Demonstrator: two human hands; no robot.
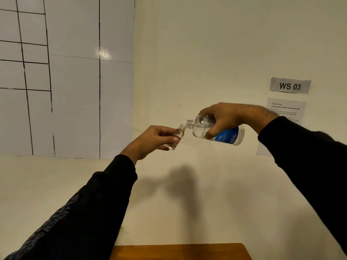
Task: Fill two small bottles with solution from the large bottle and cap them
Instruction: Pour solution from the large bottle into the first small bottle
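My right hand grips the large clear bottle with a blue label, tipped almost level, its open threaded neck pointing left. My left hand holds a small clear bottle tilted to the right, its uncapped mouth right under the large bottle's neck. Clear liquid lies along the lower side of the large bottle and in the bottom of the small one. Both bottles are held up in the air in front of the wall. No caps and no second small bottle are in view.
A wooden table edge shows at the bottom centre. A cream wall stands behind, with a "WS 03" sign and a task sheet at right. A white gridded panel covers the left.
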